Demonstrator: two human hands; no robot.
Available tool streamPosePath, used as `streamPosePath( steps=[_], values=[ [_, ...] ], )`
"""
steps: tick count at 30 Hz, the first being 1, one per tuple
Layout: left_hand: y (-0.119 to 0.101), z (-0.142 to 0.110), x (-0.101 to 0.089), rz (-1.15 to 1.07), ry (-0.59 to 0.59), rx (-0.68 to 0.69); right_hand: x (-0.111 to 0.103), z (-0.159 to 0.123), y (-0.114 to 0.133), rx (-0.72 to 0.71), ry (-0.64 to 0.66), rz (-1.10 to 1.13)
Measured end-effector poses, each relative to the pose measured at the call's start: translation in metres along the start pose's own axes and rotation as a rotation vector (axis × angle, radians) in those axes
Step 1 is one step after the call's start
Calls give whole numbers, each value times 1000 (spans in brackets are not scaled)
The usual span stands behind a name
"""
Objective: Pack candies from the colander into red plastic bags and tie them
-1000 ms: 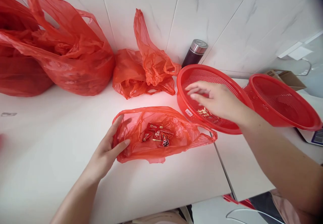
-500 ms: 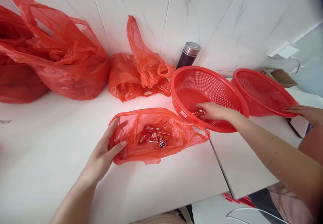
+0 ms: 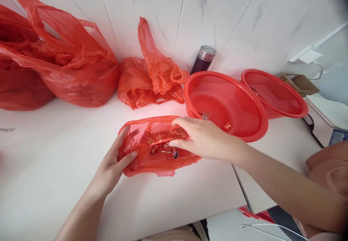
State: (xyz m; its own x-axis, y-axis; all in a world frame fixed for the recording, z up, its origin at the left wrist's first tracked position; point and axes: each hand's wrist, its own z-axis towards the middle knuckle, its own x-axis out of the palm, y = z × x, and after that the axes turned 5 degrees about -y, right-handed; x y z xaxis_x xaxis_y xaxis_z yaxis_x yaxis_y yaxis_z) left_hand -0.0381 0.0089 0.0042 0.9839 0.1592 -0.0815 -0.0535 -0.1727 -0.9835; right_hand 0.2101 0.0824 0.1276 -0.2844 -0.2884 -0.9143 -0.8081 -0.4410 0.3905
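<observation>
A red plastic bag (image 3: 163,169) lies mouth-up on the white table, with several small red snack packets (image 3: 166,147) inside. My left hand (image 3: 110,165) holds the bag's left rim between thumb and fingers. Over the right part of its mouth is my right hand (image 3: 199,137), thumb and fingers apart. Blurred red-and-gold packets (image 3: 165,136) are in the air just left of its fingertips. Beside the bag stands a red perforated basket (image 3: 231,88). In its bottom I see a printed packet (image 3: 204,115) and a small red packet (image 3: 227,125).
Large filled red bags (image 3: 81,78) stand at the left, and a crumpled red bag (image 3: 160,78) lies by the wall. Behind the first basket is a dark flask (image 3: 201,59). A second red basket (image 3: 282,92), a cardboard box (image 3: 300,83) and another person's arm (image 3: 331,157) are at the right.
My right hand has moved left from the basket to the bag and let packets go there. The other person's hand has left the second basket, which has shifted left. My left hand stays put.
</observation>
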Motion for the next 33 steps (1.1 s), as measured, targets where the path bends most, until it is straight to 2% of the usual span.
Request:
streamPosePath(
  steps=[2, 4, 7, 9, 10, 12, 14, 15, 18, 20, 22, 25, 28, 30, 33],
  values=[
    [-1, -1, 0, -15, -10, -26, 7, 1, 2, 3, -6, -100],
    [-2, -2, 0, -40, -7, -48, 1, 2, -6, -2, -77, -62],
    [-3, -2, 0, -66, -14, -79, -23, 6, -37, 77, -240, -47],
    [-3, -2, 1, -71, -22, -94, -34, 12, -69, 178, -266, -153],
    [-3, -2, 1, -69, -27, -94, -35, 14, -87, 233, -218, -208],
    [-3, -2, 1, -62, -42, -81, -29, 18, -119, 305, 8, -249],
    [-3, -1, 1, -52, -63, -62, -15, 21, -142, 300, 188, -231],
    [-2, 0, 1, -48, -76, -54, -7, 21, -149, 284, 227, -223],
    [-2, 2, 1, -51, -91, -57, 10, 23, -157, 252, 205, -233],
    [-2, 2, 0, -58, -82, -67, 10, 26, -157, 238, 183, -229],
    [-4, 2, 1, -60, -71, -73, 0, 27, -155, 228, 154, -214],
    [-6, 2, 2, -74, -58, -74, -24, 22, -140, 203, -18, -122],
    [-7, 1, 3, -85, -37, -78, -41, 8, -101, 127, -233, 137],
    [-7, 1, 3, -69, -25, -72, -42, -4, -64, 43, -225, 256],
    [-6, 0, 2, -57, -8, -63, -32, -15, -17, -24, -125, 212]
  ],
)
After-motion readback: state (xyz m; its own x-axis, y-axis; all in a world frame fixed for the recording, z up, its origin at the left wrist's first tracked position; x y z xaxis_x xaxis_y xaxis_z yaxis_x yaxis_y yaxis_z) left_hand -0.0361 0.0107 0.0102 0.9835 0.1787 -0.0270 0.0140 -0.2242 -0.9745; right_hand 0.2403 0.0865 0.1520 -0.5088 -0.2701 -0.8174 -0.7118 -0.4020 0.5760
